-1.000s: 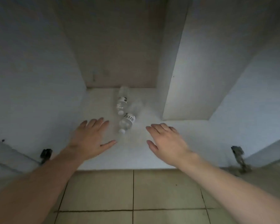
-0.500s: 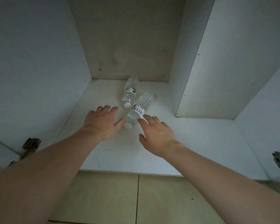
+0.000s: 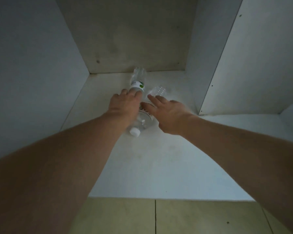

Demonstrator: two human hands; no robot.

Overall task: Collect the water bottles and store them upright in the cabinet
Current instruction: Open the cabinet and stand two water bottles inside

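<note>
1. Two clear water bottles lie on their sides on the white cabinet floor [image 3: 159,166], close together near the back, neither upright.
2. The far bottle [image 3: 137,81], with a green-and-white label, points its base toward the back panel [image 3: 134,39].
3. The near bottle [image 3: 143,120] lies slantwise, its white cap [image 3: 134,131] toward the front edge and its base just beside the far bottle.
4. The left hand [image 3: 125,105] covers the neck end of the far bottle, fingers curled down onto it; a full grip I cannot confirm.
5. The right hand [image 3: 167,114] lies over the near bottle's middle, fingers fairly straight and spread, touching rather than closing round it.
6. The left forearm crosses over the near bottle's shoulder, hiding part of it.
7. A white divider panel [image 3: 243,73] stands to the right, a plain side wall [image 3: 32,65] to the left.
8. Beige floor tiles [image 3: 125,217] show below the cabinet's front edge. The light is dim.
</note>
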